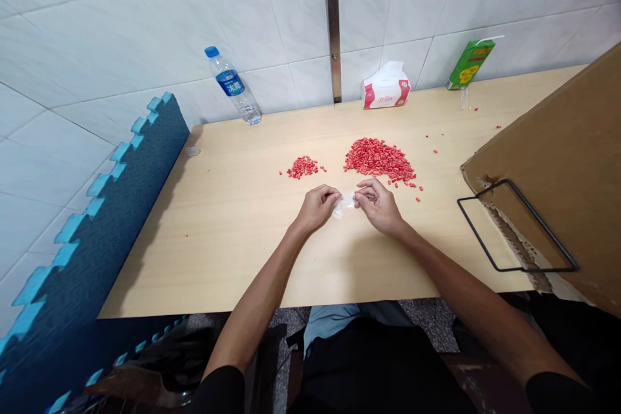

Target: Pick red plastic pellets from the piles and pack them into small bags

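My left hand point(317, 208) is closed in a pinch above the table, its fingertips beside several small clear plastic pieces point(345, 202). What it grips, if anything, is hidden by the fingers. Facing it, my right hand point(381, 208) pinches a small red piece point(357, 193), of which just a bit shows at thumb and forefinger. Beyond the hands lies a large pile of small red plastic pieces point(377, 158). A smaller pile of the same red pieces point(303, 167) is to its left, with a few strays around both.
On the wooden table point(233, 239) stand a water bottle point(233, 87), a tissue pack point(386, 87) and a green drink carton point(469, 65) along the wall. Blue foam mats point(107, 213) edge the left; a cardboard sheet point(557, 168) and black wire frame point(546, 226) edge the right.
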`<control>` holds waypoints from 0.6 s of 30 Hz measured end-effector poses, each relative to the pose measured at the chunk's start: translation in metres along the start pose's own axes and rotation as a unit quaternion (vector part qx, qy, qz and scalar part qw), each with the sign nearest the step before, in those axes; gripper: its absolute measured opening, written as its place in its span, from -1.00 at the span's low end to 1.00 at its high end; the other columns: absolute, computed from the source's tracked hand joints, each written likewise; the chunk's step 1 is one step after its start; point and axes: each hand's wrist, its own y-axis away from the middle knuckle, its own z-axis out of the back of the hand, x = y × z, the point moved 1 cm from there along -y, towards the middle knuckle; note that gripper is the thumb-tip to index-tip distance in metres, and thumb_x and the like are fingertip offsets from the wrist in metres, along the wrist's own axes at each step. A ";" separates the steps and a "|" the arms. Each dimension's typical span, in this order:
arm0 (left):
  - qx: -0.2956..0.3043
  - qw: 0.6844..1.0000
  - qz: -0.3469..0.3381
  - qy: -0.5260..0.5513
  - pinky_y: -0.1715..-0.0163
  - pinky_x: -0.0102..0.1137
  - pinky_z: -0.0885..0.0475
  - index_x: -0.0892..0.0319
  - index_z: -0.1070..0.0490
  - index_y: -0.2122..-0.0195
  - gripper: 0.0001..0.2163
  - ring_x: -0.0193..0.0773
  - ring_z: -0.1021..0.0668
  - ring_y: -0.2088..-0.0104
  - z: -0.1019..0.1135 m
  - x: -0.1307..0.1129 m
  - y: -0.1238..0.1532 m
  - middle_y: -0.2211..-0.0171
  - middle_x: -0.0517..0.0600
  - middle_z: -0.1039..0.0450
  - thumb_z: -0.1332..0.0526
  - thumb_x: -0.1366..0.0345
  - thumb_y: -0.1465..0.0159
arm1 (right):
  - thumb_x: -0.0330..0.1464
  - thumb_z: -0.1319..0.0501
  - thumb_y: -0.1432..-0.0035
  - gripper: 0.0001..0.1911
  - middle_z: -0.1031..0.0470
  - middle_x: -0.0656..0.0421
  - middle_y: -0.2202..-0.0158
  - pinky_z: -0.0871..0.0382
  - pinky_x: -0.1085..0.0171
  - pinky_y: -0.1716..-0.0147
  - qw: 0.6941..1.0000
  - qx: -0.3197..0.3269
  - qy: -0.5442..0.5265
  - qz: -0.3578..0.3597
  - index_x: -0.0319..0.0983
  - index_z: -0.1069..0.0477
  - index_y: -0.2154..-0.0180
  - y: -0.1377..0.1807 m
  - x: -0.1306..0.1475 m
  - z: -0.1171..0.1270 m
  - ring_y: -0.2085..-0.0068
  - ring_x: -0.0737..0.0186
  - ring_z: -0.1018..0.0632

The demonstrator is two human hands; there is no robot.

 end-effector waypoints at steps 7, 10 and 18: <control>-0.007 0.998 0.020 0.066 0.42 -0.45 -0.34 0.21 -0.47 0.38 -0.78 -0.35 -0.45 0.45 -0.011 -0.008 0.006 0.45 -0.05 -0.48 -0.18 0.16 -0.22 | -0.14 -0.31 -0.03 -0.68 -0.52 0.17 0.45 -0.51 0.15 0.26 0.995 0.035 -0.086 -0.034 -0.23 -0.33 0.33 0.000 0.001 -0.005 0.37 0.20 -0.61; -0.007 0.999 0.013 0.052 0.44 -0.45 -0.31 0.21 -0.46 0.41 -0.77 -0.36 -0.42 0.46 -0.012 -0.011 0.007 0.46 -0.05 -0.44 -0.16 0.16 -0.24 | -0.14 -0.31 -0.03 -0.68 -0.52 0.17 0.45 -0.51 0.16 0.26 0.996 0.037 -0.082 -0.028 -0.23 -0.33 0.33 0.000 0.001 -0.005 0.36 0.20 -0.61; -0.029 0.998 -0.064 -0.011 0.38 -0.42 -0.30 0.20 -0.42 0.41 -0.80 -0.34 -0.43 0.41 -0.010 -0.017 0.009 0.42 -0.03 -0.40 -0.12 0.23 -0.29 | -0.15 -0.30 -0.06 -0.69 -0.54 0.16 0.44 -0.50 0.19 0.25 0.997 0.053 -0.057 -0.018 -0.24 -0.36 0.31 0.001 -0.001 -0.005 0.35 0.22 -0.61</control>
